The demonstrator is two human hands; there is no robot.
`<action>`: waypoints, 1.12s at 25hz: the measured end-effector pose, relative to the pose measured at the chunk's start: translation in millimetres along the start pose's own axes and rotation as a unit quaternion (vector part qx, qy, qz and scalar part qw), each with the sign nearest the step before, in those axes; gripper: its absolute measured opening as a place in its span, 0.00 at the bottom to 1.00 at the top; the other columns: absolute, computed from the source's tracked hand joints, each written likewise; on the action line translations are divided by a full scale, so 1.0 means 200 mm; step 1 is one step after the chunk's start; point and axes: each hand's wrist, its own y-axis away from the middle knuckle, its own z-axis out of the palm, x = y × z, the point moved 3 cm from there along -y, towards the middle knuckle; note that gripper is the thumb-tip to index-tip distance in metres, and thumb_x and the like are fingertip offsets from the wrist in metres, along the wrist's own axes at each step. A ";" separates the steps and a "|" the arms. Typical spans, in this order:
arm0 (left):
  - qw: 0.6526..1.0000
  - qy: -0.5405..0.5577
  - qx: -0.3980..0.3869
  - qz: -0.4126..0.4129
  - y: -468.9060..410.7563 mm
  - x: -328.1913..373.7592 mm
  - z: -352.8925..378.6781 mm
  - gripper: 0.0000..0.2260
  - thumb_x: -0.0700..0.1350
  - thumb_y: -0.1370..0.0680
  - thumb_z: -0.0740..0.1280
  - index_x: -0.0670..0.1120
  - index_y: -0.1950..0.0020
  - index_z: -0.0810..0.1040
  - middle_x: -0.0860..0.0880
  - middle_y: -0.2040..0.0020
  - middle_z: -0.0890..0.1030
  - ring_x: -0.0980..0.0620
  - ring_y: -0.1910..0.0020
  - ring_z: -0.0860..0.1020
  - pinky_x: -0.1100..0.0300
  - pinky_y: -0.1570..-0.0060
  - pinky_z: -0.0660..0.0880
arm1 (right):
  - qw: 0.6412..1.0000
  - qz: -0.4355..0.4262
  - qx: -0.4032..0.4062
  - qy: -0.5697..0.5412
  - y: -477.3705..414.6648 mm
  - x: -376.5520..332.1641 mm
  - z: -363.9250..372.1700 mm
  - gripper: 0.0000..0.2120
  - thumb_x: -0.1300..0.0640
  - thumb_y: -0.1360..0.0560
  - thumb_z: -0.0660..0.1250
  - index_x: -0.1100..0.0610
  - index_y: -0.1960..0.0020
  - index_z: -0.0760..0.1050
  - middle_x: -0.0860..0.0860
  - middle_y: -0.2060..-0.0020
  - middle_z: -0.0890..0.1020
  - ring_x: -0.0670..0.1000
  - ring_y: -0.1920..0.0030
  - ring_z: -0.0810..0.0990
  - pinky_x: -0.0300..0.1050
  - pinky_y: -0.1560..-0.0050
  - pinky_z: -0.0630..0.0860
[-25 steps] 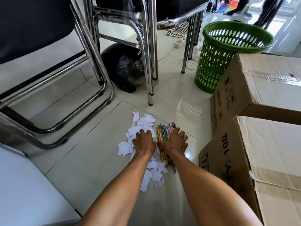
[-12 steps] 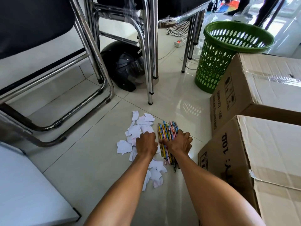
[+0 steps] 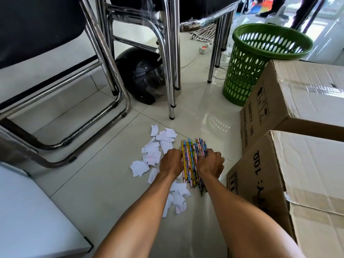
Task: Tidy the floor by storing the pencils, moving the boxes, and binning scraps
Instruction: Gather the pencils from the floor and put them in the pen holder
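Observation:
A bundle of colourful pencils [image 3: 191, 157] lies on the tiled floor, pointing away from me. My left hand [image 3: 171, 162] presses against its left side and my right hand [image 3: 211, 163] curls over its right side, squeezing the pencils together. Torn white paper scraps [image 3: 154, 151] are strewn to the left of the pencils and under my left forearm. Two cardboard boxes stand on the right, a far box [image 3: 297, 94] and a near box [image 3: 297, 183]. A green perforated bin [image 3: 247, 71] stands beyond the far box.
Chrome chair legs [image 3: 171, 71] and a bent chair frame [image 3: 104, 101] stand ahead and to the left. A black helmet [image 3: 141, 75] lies under the chairs. A power strip [image 3: 203, 49] with cables lies behind. A white panel [image 3: 33, 220] covers the near left.
Both hands have drawn the pencils into a tighter bundle. The right hand slid from on top of them to their right side and curled. The left hand closed in against their left side.

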 end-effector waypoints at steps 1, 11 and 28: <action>1.000 0.010 -0.001 -0.009 0.00 0.03 0.01 0.07 0.43 0.22 0.63 0.42 0.54 0.80 0.41 0.51 0.81 0.39 0.51 0.80 0.54 0.62 0.72 | 1.000 0.010 0.007 0.007 0.00 0.00 -0.01 0.19 0.49 0.22 0.67 0.56 0.33 0.74 0.58 0.39 0.75 0.60 0.37 0.71 0.56 0.39 0.72; 0.959 0.186 -0.002 -0.213 -0.07 0.11 0.03 0.14 0.42 0.27 0.72 0.38 0.44 0.79 0.40 0.45 0.83 0.41 0.45 0.81 0.53 0.52 0.78 | 0.991 0.092 -0.080 -0.061 -0.08 0.01 0.02 0.29 0.44 0.32 0.77 0.64 0.41 0.75 0.60 0.44 0.80 0.62 0.43 0.78 0.54 0.47 0.79; 0.949 0.227 -0.013 -0.219 -0.08 0.07 0.04 0.13 0.42 0.27 0.72 0.42 0.43 0.82 0.41 0.42 0.82 0.41 0.41 0.79 0.54 0.45 0.77 | 0.986 0.091 -0.139 -0.035 -0.07 -0.12 0.07 0.27 0.51 0.29 0.73 0.63 0.35 0.71 0.60 0.42 0.80 0.61 0.43 0.80 0.49 0.51 0.77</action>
